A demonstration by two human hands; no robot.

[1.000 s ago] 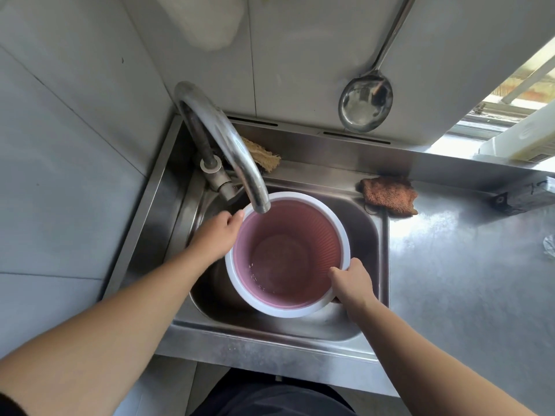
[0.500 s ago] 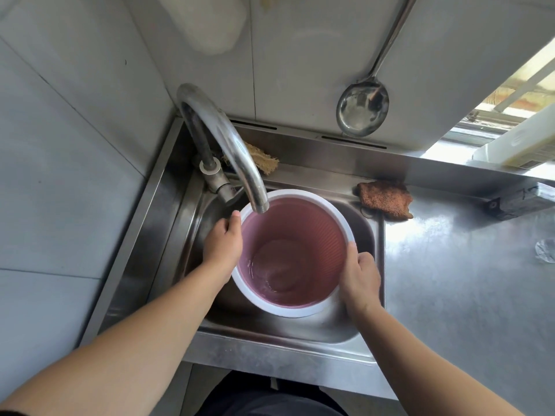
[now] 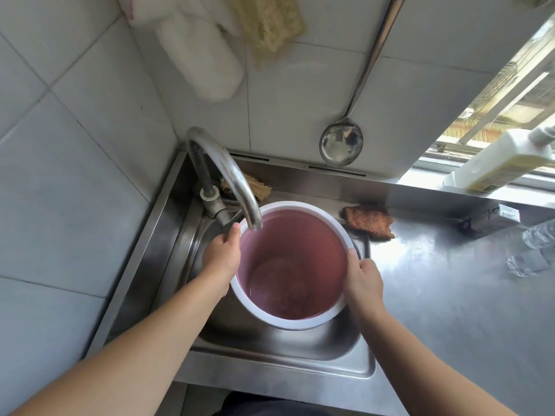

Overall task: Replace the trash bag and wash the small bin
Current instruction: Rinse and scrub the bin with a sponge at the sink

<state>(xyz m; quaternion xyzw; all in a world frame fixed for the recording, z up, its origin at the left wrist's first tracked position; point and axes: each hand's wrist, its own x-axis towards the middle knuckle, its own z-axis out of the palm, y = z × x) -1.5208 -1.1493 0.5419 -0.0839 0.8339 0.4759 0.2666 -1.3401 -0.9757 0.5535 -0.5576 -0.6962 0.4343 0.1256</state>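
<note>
The small bin (image 3: 303,253), pink inside with a white rim, is held upright over the steel sink (image 3: 300,352). A little water lies in its bottom. My left hand (image 3: 220,256) grips the rim on the left side. My right hand (image 3: 362,280) grips the rim on the right side. The curved tap spout (image 3: 228,175) ends just above the bin's far left edge. No trash bag is in view.
A brown scouring cloth (image 3: 368,220) lies on the steel counter (image 3: 450,295) right of the sink. A fibrous scrubber (image 3: 258,189) sits behind the tap. A ladle (image 3: 342,144) hangs on the tiled wall. A white bottle (image 3: 504,163) and clear plastic bottles (image 3: 534,250) stand at the right.
My right hand has slid from the bin's near rim up to its right side. My left hand has closed on the left rim. The view has tilted upward.
</note>
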